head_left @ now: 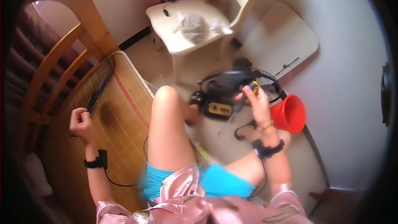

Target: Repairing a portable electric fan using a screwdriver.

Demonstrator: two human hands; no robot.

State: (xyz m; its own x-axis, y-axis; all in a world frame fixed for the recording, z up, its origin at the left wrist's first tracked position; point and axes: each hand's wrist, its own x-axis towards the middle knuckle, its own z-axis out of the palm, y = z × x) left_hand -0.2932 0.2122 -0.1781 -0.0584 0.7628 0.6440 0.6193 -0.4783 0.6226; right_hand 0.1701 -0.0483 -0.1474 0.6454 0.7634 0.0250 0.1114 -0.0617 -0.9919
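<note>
My left hand [81, 124], at the left above the bed mat, has its fingers curled around the lower end of a long, dark, curved piece [99, 89]. Motion blur hides what kind of thing it is. My right hand [259, 105] is closed on a tool with a yellow-and-black handle [251, 89]; its tip is smeared and I cannot make it out. Just beyond and left of that hand, on the floor, sits a black appliance with a gold panel [219, 109]. A round black wire grille [269, 85] lies behind my right hand.
A red bucket [290, 114] lies tipped right of my right hand. A cream plastic chair [178, 39] holding a grey cloth [192, 27] stands ahead. A pale board [286, 37] leans on the wall. The woven bed mat [120, 112] and wooden headboard [93, 20] are at left.
</note>
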